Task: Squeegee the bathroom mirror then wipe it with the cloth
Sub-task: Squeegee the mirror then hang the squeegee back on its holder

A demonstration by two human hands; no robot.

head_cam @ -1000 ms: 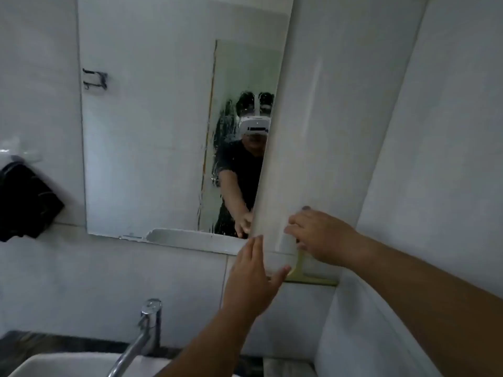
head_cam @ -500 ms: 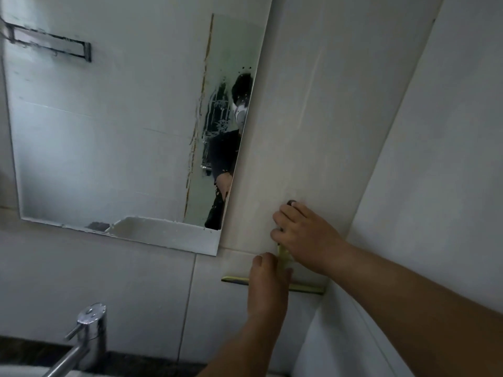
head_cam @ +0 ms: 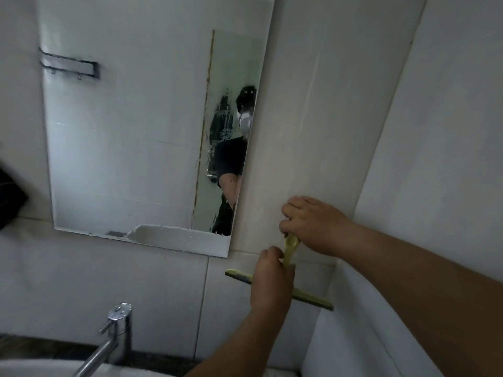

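The yellow-green squeegee [head_cam: 290, 257] is against the tiled wall [head_cam: 313, 118], just to the right of the mirror [head_cam: 122, 131] and below its bottom corner; its handle stands almost straight up, with the top end in the right hand [head_cam: 315, 225]; its long blade [head_cam: 313, 298] lies across the bottom, slanting a little down to the right, from the left end near the mirror's corner to the right end by the side wall [head_cam: 449, 159]; the right hand is curled closed around the top of the handle; the left hand [head_cam: 272, 278] is lower, in front of the blade's middle, with its fingers bent around the lower handle, though how tightly cannot be told; the mirror is mostly foggy white, with a clearer strip along its right edge; lower left, a shiny tap [head_cam: 114, 336] leans over the white sink [head_cam: 32, 368]; what is in the sink cannot be seen; a dark cloth [head_cam: 9, 198] hangs at the far left edge.
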